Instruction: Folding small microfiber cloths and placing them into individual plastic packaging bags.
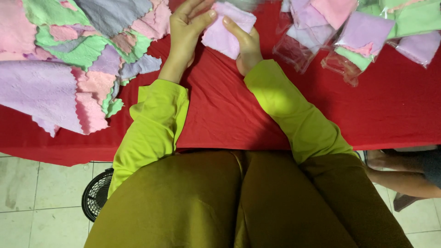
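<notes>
From the head view we count 2 hands: our left hand (186, 25) and right hand (245, 43) have fingers clamped on 1 folded lilac cloth (227, 27) above the red surface (229, 110). 1 loose cloth pile (69, 59) lies left, bagged cloths (358, 36) right; bare red between.

There is one camera, worn on the person's head. It looks almost straight down, close over the lap, and forward onto the red bench (390, 110). The far edge of the bench is cut off at the top. The tiled floor (41, 193) shows below it.
</notes>
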